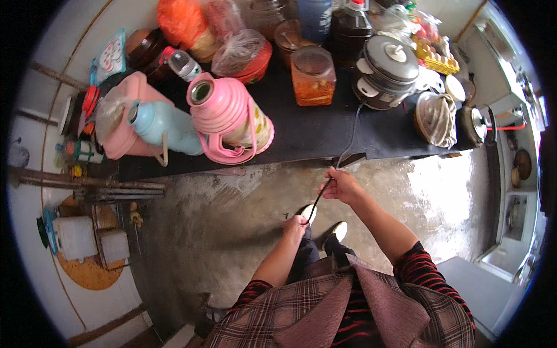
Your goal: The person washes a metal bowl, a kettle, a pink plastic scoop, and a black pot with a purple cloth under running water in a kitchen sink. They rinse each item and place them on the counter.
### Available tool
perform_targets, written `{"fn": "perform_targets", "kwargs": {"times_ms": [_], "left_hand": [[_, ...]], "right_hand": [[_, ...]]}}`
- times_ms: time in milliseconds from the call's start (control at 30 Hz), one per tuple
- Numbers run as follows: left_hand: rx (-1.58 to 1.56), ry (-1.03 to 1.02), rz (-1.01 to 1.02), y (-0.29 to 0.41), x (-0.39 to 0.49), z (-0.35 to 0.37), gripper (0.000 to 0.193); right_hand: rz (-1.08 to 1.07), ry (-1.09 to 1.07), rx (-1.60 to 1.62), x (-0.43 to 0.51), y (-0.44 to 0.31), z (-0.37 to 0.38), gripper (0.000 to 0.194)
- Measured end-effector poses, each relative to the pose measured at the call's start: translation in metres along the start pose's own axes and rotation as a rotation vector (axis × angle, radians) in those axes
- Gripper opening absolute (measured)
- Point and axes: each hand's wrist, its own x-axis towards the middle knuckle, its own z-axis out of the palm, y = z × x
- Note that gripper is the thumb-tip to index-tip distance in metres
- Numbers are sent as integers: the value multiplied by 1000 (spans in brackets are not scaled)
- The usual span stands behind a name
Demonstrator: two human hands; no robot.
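Observation:
A dark power cord (353, 130) runs from the base of a grey electric cooker (387, 63) over the front edge of the black table (304, 135). My right hand (343, 187) grips it between thumb and fingers just off that edge. Lower down and nearer my body, my left hand (295, 225) is closed on the cord's lower part. Between the two hands the cord is stretched almost straight, above the concrete floor and my shoes. Whatever end of the cord lies at my left hand is hidden by its fingers.
Along the table stand a pink thermos flask (230, 122), a light blue flask (167, 126), a jar of orange-red food (313, 78) and a cloth-covered basket (435, 119). A metal kettle (474, 124) sits at the right end. Cutting boards (89, 269) hang on the left wall.

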Motion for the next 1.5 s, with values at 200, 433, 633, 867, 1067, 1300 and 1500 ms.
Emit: {"fn": "perform_targets", "kwargs": {"times_ms": [200, 433, 633, 867, 1067, 1300, 1500], "left_hand": [[-700, 199, -204, 143, -65, -59, 17], [-460, -26, 671, 226, -306, -46, 16], [-208, -332, 1370, 239, -418, 26, 18], [143, -679, 1442, 238, -380, 152, 16], [599, -223, 1797, 256, -255, 209, 19], [1293, 193, 1598, 282, -165, 231, 32], [1597, 235, 1432, 281, -186, 251, 34]], "right_hand": [[44, -55, 92, 2, -3, -16, 30], [63, -14, 57, 10, 9, -17, 27], [-19, -13, -82, 14, 10, 0, 26], [-65, 101, -76, -14, 32, -25, 25], [-59, 352, 97, -44, 93, -100, 25], [-71, 675, 279, -71, 168, -136, 19], [-19, 806, 126, -110, 197, -136, 24]]}}
